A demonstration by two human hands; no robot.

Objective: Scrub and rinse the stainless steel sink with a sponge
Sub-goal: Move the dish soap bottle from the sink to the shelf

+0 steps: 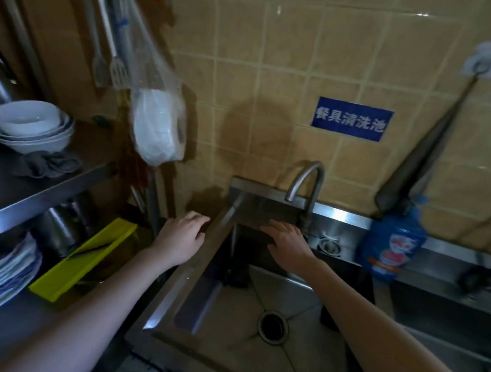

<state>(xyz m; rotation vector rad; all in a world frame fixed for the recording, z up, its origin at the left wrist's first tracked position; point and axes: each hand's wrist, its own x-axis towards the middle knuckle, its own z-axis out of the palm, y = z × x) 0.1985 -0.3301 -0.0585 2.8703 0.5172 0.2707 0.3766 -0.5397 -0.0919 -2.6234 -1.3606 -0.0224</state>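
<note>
Left hand (180, 235) and right hand (288, 245) reach over the square stainless steel sink (184, 278), fingers open and empty. Without a sponge in hand, scrubbing stalls; the stream from the curved steel tap (306, 183) may splash.

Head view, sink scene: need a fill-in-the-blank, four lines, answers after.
1. The blue plastic bottle stands to the ___ of the curved metal faucet.
2. The stacked white ceramic bowls sit on the metal shelf ___ the yellow plastic tray.
3. The round dark drain lies in the floor of the stainless steel ___.
4. The left hand and right hand both hold ___.
Answers: right; above; sink; nothing.
</note>
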